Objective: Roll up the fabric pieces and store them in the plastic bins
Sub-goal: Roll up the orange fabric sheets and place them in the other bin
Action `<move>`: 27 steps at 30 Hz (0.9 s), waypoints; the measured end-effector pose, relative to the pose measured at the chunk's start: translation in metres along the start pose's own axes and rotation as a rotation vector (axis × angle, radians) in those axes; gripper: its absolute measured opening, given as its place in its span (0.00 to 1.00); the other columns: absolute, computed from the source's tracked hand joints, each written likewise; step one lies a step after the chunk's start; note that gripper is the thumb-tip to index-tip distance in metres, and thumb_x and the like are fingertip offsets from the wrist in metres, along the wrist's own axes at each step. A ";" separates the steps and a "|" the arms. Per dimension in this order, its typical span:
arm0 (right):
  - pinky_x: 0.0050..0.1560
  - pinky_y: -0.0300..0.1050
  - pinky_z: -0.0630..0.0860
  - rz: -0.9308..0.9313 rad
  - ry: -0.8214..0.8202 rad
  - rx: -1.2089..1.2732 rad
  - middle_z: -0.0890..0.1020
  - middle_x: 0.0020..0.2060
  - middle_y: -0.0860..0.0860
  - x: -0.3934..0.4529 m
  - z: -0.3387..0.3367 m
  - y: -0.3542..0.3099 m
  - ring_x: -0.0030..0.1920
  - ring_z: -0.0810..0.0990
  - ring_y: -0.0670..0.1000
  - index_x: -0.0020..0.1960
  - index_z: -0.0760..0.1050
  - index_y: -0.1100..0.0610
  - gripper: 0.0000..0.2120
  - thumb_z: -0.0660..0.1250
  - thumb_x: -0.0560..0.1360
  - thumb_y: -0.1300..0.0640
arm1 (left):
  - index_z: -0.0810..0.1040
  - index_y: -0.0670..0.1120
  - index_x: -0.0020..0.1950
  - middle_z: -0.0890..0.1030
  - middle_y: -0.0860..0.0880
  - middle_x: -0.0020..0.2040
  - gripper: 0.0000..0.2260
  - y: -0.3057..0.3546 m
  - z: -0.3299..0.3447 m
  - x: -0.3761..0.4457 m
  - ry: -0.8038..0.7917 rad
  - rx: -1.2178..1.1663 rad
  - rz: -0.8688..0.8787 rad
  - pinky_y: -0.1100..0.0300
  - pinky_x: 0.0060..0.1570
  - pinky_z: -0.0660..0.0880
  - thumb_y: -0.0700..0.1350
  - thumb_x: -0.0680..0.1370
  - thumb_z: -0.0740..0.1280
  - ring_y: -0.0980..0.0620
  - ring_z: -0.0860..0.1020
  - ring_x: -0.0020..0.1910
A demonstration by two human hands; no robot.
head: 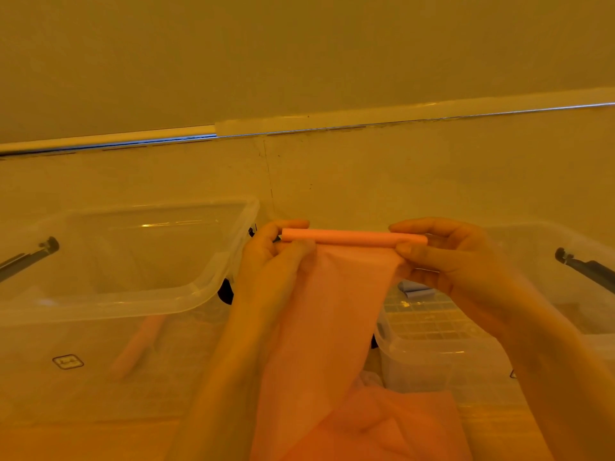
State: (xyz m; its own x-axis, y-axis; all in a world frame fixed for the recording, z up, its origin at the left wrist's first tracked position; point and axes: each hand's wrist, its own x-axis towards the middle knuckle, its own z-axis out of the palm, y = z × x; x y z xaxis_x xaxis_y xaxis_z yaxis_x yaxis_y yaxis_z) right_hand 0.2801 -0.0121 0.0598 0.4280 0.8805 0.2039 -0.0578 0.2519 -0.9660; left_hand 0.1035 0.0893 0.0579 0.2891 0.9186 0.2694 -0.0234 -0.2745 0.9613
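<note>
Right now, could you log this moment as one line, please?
left hand + right hand: pinching roll ends | pink fabric: partly rolled

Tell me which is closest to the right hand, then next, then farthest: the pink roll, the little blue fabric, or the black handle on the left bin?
From the right hand, in the head view:
1. Pink roll: held in its fingers, between both hands.
2. Blue fabric: just below the hand, inside the right bin.
3. Black handle: far left, on the left bin.
</note>
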 end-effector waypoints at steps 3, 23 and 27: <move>0.40 0.41 0.82 -0.004 -0.008 0.011 0.85 0.38 0.51 0.001 -0.001 0.001 0.38 0.83 0.48 0.51 0.80 0.56 0.16 0.69 0.63 0.62 | 0.79 0.57 0.50 0.82 0.48 0.49 0.07 0.003 0.001 -0.002 0.008 -0.002 0.025 0.42 0.53 0.77 0.55 0.74 0.68 0.46 0.80 0.49; 0.25 0.43 0.78 -0.120 -0.024 -0.040 0.81 0.32 0.49 -0.003 0.007 -0.002 0.31 0.78 0.47 0.47 0.78 0.54 0.10 0.68 0.65 0.55 | 0.77 0.51 0.38 0.76 0.53 0.30 0.08 0.005 -0.001 -0.006 0.040 -0.084 0.137 0.62 0.27 0.67 0.49 0.77 0.67 0.59 0.72 0.27; 0.21 0.38 0.72 -0.098 -0.039 0.016 0.81 0.30 0.50 -0.003 0.008 -0.002 0.27 0.77 0.45 0.46 0.77 0.55 0.10 0.68 0.65 0.58 | 0.79 0.50 0.42 0.79 0.53 0.29 0.05 0.012 0.001 -0.011 0.027 -0.241 0.049 0.67 0.22 0.69 0.45 0.77 0.67 0.60 0.75 0.25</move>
State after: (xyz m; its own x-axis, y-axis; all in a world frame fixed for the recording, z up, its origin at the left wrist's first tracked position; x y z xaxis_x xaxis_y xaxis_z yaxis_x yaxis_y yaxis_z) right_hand 0.2718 -0.0119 0.0625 0.3971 0.8661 0.3037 -0.0321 0.3439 -0.9385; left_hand 0.1009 0.0755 0.0664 0.2560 0.9142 0.3141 -0.2654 -0.2460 0.9322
